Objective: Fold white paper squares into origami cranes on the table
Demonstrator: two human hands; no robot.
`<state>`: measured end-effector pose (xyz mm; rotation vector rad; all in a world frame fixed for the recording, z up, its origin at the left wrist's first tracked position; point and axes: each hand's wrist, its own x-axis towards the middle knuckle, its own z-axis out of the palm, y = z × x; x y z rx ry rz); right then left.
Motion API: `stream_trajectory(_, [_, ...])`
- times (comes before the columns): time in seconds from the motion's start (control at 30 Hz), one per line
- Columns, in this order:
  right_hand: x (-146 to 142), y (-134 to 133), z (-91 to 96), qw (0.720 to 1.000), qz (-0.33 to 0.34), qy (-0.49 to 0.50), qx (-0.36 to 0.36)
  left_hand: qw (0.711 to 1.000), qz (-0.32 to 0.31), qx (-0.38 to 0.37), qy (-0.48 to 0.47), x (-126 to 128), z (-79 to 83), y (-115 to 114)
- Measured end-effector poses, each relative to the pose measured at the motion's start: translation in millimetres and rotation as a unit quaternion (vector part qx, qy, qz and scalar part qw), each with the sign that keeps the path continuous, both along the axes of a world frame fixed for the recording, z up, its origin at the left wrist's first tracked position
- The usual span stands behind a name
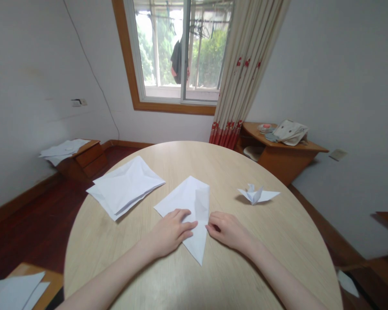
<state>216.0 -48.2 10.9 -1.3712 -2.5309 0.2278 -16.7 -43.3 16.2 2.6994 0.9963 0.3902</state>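
A white sheet of paper (187,200), folded into a triangle, lies on the round wooden table (239,275) in front of me. My left hand (171,230) rests on the sheet's lower left part with its fingers curled and pressing down on the paper. My right hand (228,230) sits at the sheet's right edge, fingers bent, with the fingertips touching the paper's fold. A finished white paper crane (257,195) stands on the table to the right, apart from both hands.
A stack of white paper sheets (126,187) lies on the table's left side. More sheets rest on a low wooden cabinet (84,157) at left and at the bottom left corner (14,290). A wooden side table (278,150) with a bag stands behind, by the curtain.
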Motion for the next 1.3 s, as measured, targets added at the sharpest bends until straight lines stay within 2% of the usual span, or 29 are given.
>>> stream_trajectory(0.63, [-23,-27,10.2,0.995,0.063,-0.038,-0.061,1.000,-0.006,0.012,0.001,-1,-2.6,1])
stream_trajectory(0.87, [-29,-38,19.3,0.992,0.074,-0.050,-0.086,1.000,-0.005,0.005,0.017,0,2.2,0])
stream_trajectory(1.3, [-32,-41,24.1,0.984,0.084,-0.067,-0.143,1.000,-0.006,0.003,0.012,0,0.8,3])
